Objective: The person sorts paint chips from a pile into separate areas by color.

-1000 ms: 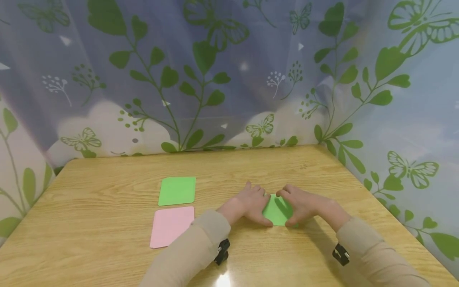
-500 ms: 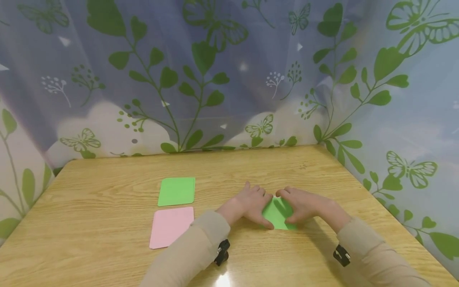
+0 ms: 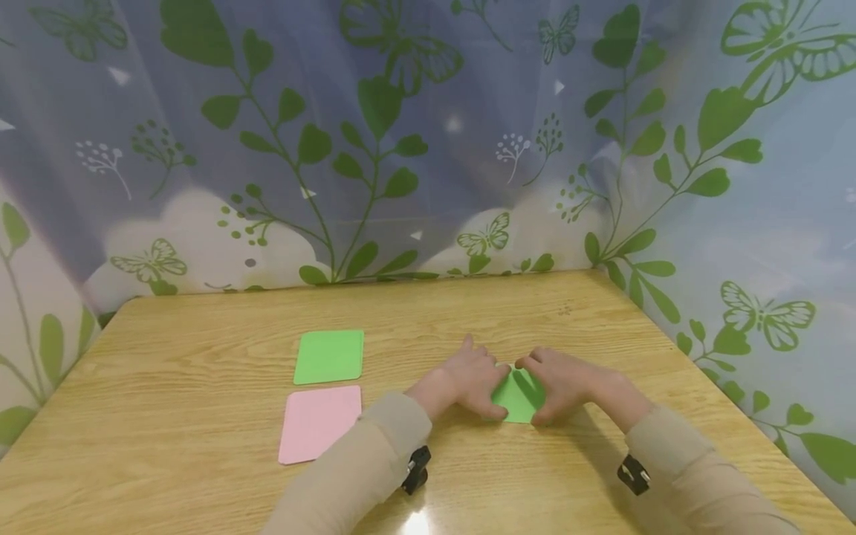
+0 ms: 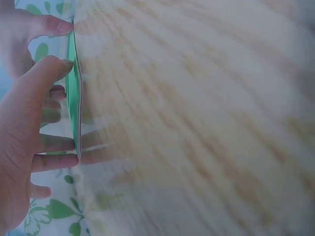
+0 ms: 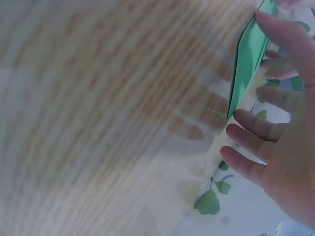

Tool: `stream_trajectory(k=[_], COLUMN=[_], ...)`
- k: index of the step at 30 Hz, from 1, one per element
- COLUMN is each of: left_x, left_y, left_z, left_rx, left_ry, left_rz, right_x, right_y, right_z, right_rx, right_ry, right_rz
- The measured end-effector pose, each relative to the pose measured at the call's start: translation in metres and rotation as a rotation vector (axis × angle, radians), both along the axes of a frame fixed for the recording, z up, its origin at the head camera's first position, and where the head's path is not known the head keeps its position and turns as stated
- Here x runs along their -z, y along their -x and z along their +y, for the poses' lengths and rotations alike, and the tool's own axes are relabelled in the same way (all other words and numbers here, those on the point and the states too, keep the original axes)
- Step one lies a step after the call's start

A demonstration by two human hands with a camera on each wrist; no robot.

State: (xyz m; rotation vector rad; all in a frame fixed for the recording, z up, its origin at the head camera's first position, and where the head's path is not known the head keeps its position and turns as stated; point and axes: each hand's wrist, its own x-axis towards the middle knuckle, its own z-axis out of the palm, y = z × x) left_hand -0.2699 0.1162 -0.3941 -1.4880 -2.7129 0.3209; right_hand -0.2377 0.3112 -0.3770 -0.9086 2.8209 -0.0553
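Observation:
A green square card (image 3: 520, 397) lies right of the table's middle, between my two hands. My left hand (image 3: 471, 379) holds its left side, thumb at the near edge and fingers toward the far edge. My right hand (image 3: 565, 383) grips the right side in a mirrored way. Seen edge-on in the left wrist view, the green card (image 4: 72, 93) bends slightly, and a thin dark line runs under it. In the right wrist view, my right thumb touches one end of the green card (image 5: 248, 54), with fingertips at the other end.
Another green square (image 3: 329, 357) lies flat on the wooden table (image 3: 167, 416) to the left. Nearer me is a pink square (image 3: 319, 423), partly covered by my left sleeve. A leaf-and-butterfly patterned curtain (image 3: 428, 171) borders the table at the back and sides.
The green card between my hands shifts slightly toward me, then back. My right thumb moves down to its near corner. A left finger lifts a little. The squares at left stay put.

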Motion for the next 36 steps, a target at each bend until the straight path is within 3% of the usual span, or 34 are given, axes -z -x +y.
stream_trajectory(k=[11,19,26,36], left_x=[0.0060,0.0007,0.0009,-0.0013], left_y=[0.0018,-0.0005,-0.0002,-0.0015], left_z=[-0.0051,-0.0079,-0.0069,-0.0040], left_rx=[-0.028,-0.033,-0.027,-0.005], left_ry=[-0.017,-0.004,0.001,0.007], left_rz=[-0.039,-0.087,-0.071,-0.046], right_x=[-0.0018,0.0001,0.0012,0.0010], right_y=[0.0051,0.0062,0.0062,0.0043], right_z=[-0.0030,-0.0021,-0.0008,-0.0012], right_rx=[0.072,0.106,0.090,0.079], right_ry=[-0.078,-0.070,-0.059,0.022], right_rz=[-0.025,-0.041,-0.002,-0.097])
